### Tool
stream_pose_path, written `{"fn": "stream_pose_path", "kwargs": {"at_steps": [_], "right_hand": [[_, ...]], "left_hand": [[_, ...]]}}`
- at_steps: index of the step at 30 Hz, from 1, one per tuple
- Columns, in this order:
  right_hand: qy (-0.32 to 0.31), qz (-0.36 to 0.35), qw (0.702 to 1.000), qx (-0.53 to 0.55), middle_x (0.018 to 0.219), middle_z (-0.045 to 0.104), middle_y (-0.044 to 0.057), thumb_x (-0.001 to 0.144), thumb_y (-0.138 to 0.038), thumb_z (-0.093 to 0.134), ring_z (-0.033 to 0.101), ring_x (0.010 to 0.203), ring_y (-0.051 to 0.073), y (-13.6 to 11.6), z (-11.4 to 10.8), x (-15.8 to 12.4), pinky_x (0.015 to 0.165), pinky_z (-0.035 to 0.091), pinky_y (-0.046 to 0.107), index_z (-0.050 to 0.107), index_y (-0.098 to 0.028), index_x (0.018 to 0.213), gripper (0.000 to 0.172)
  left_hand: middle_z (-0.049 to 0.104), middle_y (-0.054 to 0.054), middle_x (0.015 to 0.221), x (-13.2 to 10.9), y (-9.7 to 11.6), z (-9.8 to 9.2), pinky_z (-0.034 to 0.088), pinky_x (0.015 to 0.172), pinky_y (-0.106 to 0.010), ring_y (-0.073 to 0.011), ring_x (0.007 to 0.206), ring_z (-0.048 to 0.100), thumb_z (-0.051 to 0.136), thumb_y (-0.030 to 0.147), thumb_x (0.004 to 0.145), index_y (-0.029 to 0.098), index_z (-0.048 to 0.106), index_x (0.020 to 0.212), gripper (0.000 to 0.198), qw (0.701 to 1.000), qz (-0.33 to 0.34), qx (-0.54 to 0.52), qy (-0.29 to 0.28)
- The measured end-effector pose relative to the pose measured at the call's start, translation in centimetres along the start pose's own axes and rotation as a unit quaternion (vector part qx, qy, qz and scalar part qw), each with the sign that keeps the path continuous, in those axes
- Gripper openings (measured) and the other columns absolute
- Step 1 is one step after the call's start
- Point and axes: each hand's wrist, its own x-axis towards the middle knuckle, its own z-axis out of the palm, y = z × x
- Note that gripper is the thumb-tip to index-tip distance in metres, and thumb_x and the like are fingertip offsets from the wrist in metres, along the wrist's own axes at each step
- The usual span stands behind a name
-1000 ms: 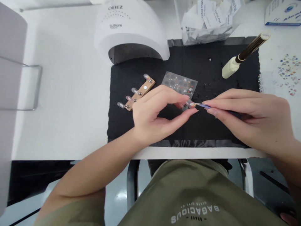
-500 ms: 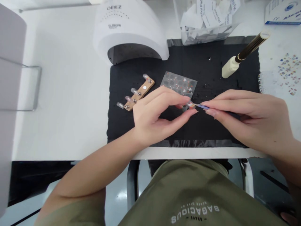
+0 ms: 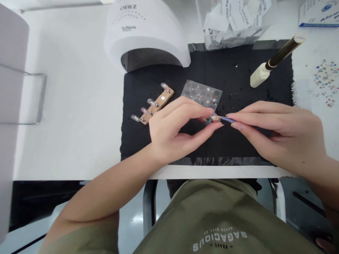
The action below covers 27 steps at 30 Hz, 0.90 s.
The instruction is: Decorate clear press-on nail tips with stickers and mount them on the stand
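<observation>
My left hand pinches a small artificial nail tip between thumb and fingers above the black mat. My right hand is closed on thin tweezers, whose point touches the nail tip. Just behind my fingers lies a clear sticker sheet with small coloured decals. Left of it rests a tan wooden strip carrying several clear nail tips.
A white nail lamp stands at the mat's back left. A brush with a cream cap lies at the back right. A clear bin of alcohol pads and a blue-white box sit behind. Loose decals dot the table's right.
Both hands stay nearly still at the nail tip; the view shifts only slightly.
</observation>
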Motion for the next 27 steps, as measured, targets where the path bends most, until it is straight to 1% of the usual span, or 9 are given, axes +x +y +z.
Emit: {"fn": "stream_pose_path", "kwargs": {"at_steps": [5, 9, 12, 16, 20, 23, 27], "right_hand": [[0.012, -0.016, 1.000, -0.011, 0.109, 0.091, -0.003, 0.108, -0.016, 0.073, 0.082, 0.080, 0.019, 0.22, 0.00, -0.09, 0.064, 0.063, 0.034, 0.089, -0.040, 0.121, 0.032], [0.011, -0.027, 0.999, -0.023, 0.110, 0.090, -0.003, 0.108, -0.017, 0.073, 0.081, 0.079, 0.019, 0.27, -0.02, -0.11, 0.061, 0.061, 0.033, 0.088, -0.041, 0.123, 0.032], [0.022, -0.039, 0.999, -0.026, 0.109, 0.090, -0.001, 0.107, -0.016, 0.074, 0.080, 0.078, 0.018, 0.21, 0.07, -0.10, 0.060, 0.060, 0.031, 0.088, -0.037, 0.123, 0.030], [0.027, -0.052, 0.997, -0.040, 0.109, 0.089, 0.001, 0.107, -0.015, 0.075, 0.081, 0.082, 0.017, 0.15, 0.13, -0.11, 0.067, 0.064, 0.029, 0.086, -0.031, 0.120, 0.023], [0.027, -0.071, 0.995, -0.071, 0.110, 0.089, 0.003, 0.106, -0.013, 0.074, 0.085, 0.089, 0.018, 0.15, 0.11, -0.08, 0.074, 0.069, 0.028, 0.083, -0.025, 0.120, 0.020], [0.031, -0.080, 0.992, -0.090, 0.111, 0.089, 0.004, 0.105, -0.011, 0.075, 0.086, 0.090, 0.019, 0.09, 0.07, -0.02, 0.075, 0.069, 0.029, 0.082, -0.025, 0.121, 0.022], [0.029, -0.084, 0.991, -0.102, 0.111, 0.089, 0.004, 0.105, -0.011, 0.075, 0.086, 0.089, 0.020, -0.02, 0.04, -0.04, 0.074, 0.069, 0.032, 0.082, -0.027, 0.123, 0.024]], "left_hand": [[0.084, 0.003, 0.085, 0.13, 0.04, -0.10, 0.069, 0.059, -0.030, -0.0152, 0.065, 0.078, 0.096, 0.032, 0.099, 0.031, 0.081, 0.109, 0.018, 1.000, 0.007, 0.005, -0.001], [0.085, 0.003, 0.085, 0.16, 0.06, -0.10, 0.069, 0.058, -0.029, -0.0149, 0.064, 0.078, 0.096, 0.033, 0.099, 0.031, 0.081, 0.109, 0.018, 1.000, 0.009, 0.006, -0.001], [0.085, 0.003, 0.085, 0.15, 0.08, -0.09, 0.070, 0.060, -0.029, -0.0149, 0.065, 0.079, 0.095, 0.031, 0.100, 0.030, 0.081, 0.110, 0.017, 1.000, 0.005, 0.006, -0.002], [0.085, 0.003, 0.086, 0.17, 0.11, -0.08, 0.070, 0.062, -0.028, -0.0146, 0.067, 0.079, 0.097, 0.030, 0.098, 0.029, 0.082, 0.110, 0.020, 1.000, 0.010, -0.001, -0.003], [0.085, 0.003, 0.086, 0.17, 0.21, -0.08, 0.070, 0.064, -0.028, -0.0148, 0.068, 0.080, 0.097, 0.025, 0.096, 0.028, 0.082, 0.110, 0.020, 1.000, 0.006, -0.001, -0.005], [0.085, 0.002, 0.088, 0.07, 0.21, -0.08, 0.070, 0.065, -0.029, -0.0155, 0.069, 0.081, 0.097, 0.022, 0.095, 0.028, 0.083, 0.112, 0.023, 1.000, 0.001, -0.013, -0.007], [0.086, 0.004, 0.090, -0.14, 0.02, -0.09, 0.070, 0.067, -0.030, -0.0156, 0.071, 0.082, 0.100, 0.026, 0.093, 0.031, 0.084, 0.116, 0.029, 0.999, -0.024, -0.047, -0.010]]}}
